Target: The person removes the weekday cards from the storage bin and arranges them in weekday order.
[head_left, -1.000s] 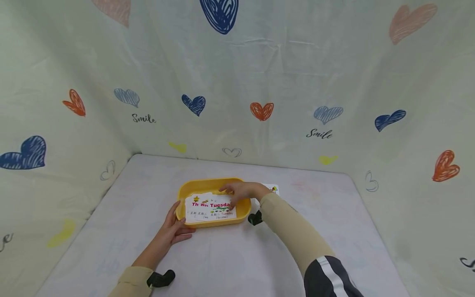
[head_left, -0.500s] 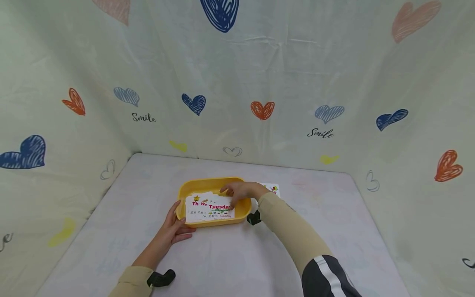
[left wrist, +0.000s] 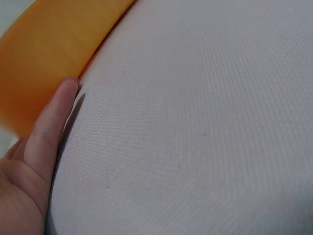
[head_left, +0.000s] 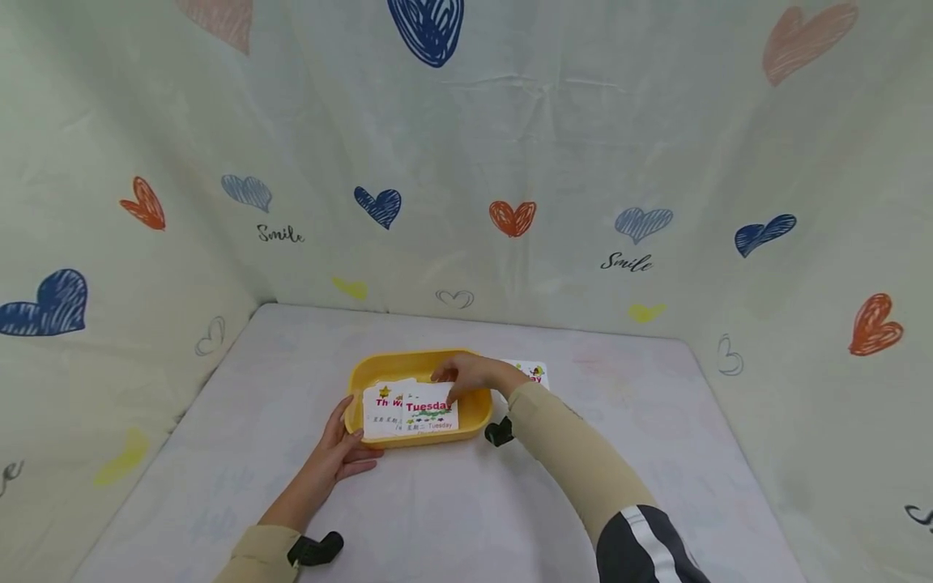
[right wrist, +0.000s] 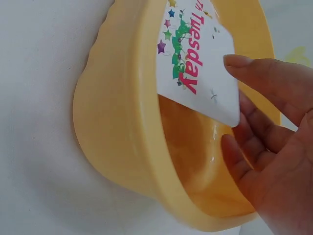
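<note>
A yellow plastic tray [head_left: 379, 368] stands on the table with several white word cards [head_left: 381, 413] overlapping in it. My left hand [head_left: 341, 449] holds its front left corner, one fingertip at the rim and other fingers low along the front wall. In the left wrist view a straight finger [left wrist: 51, 122] lies against the yellow wall. With thumb and fingers my right hand [head_left: 470, 376] pinches the right edge of the "Tuesday" card [right wrist: 210, 83], which has stars and green leaves. That card is tilted inside the tray and partly covers the cards to its left.
Another white card [head_left: 538, 371] lies on the table just right of the tray, mostly hidden behind my right forearm. The table [head_left: 437, 518] has a white cover. Behind it hangs a pale curtain [head_left: 466, 138] printed with hearts.
The "Tuesday" card has come up from the others and shifted slightly left, hiding more of the neighbouring card. My left hand and the tray stay in place.
</note>
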`<state>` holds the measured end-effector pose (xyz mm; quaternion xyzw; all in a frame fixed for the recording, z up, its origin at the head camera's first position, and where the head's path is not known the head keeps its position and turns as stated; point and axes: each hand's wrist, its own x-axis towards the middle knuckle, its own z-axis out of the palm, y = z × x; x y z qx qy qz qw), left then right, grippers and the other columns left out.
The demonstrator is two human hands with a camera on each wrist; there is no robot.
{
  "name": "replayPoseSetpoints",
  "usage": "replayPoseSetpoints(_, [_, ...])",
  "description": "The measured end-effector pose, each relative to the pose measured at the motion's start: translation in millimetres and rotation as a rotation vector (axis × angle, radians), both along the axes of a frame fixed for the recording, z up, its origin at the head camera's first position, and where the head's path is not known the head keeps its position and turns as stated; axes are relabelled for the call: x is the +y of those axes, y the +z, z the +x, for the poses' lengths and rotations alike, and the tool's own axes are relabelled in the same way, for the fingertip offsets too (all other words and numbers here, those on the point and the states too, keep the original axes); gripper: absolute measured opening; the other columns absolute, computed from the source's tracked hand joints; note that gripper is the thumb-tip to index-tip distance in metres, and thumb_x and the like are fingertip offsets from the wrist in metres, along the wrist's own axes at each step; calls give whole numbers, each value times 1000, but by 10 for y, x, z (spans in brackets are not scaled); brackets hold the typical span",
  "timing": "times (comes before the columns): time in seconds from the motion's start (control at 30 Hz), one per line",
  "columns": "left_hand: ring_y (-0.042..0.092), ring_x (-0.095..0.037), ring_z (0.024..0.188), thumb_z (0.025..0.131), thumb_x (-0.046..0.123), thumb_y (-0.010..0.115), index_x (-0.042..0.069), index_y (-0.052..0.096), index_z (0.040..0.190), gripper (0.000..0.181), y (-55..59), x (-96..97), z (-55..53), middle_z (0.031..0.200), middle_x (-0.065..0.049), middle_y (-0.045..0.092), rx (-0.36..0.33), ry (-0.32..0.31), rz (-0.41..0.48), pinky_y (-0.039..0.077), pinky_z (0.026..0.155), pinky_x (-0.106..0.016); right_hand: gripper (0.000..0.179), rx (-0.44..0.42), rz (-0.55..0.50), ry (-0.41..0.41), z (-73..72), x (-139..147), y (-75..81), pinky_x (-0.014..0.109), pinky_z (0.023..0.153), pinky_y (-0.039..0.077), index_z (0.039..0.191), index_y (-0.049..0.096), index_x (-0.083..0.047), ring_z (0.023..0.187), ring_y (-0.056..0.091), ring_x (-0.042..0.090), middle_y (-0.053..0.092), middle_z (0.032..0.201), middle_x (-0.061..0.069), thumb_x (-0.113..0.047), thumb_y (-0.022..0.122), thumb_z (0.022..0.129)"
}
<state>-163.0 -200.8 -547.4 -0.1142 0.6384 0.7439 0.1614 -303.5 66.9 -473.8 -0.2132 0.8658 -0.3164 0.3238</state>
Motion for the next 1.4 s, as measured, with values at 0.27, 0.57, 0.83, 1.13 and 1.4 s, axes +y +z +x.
replayPoseSetpoints(0.27, [67,-34,98,104,18,47,41,6,155,69,4,-7,27,157,-11,21,-2,-7,1,56,83,-43,23,-7,-37,-10,47,-8,8,33,103,43,101,74,-20,107,55,14,64,110,-9,-9,79,81])
replayPoseSetpoints(0.57, [67,-34,98,104,20,48,41,7,155,68,-15,-18,-3,153,-12,27,10,-19,5,56,83,-44,21,-135,-102,-74,103,30,28,33,75,57,101,73,-15,69,61,27,60,121,5,-6,77,83])
replayPoseSetpoints(0.83, [68,-34,97,104,19,46,40,6,155,68,-12,-13,4,156,-12,22,14,-20,13,57,82,-44,23,-151,-141,-88,156,78,23,29,76,57,104,72,-15,71,66,27,58,122,7,-6,77,82])
replayPoseSetpoints(1.13, [68,-33,97,104,19,46,39,7,155,67,5,13,8,155,-13,23,21,-15,3,57,82,-44,25,-93,-185,-96,101,260,98,29,75,58,104,72,-17,72,66,23,58,121,4,-6,78,81])
replayPoseSetpoints(1.4, [68,-34,96,105,18,44,40,6,155,67,3,11,6,156,-12,23,22,-9,-4,57,80,-44,24,-44,-211,-135,71,405,216,31,72,59,101,72,-14,73,66,23,55,123,6,-5,79,80])
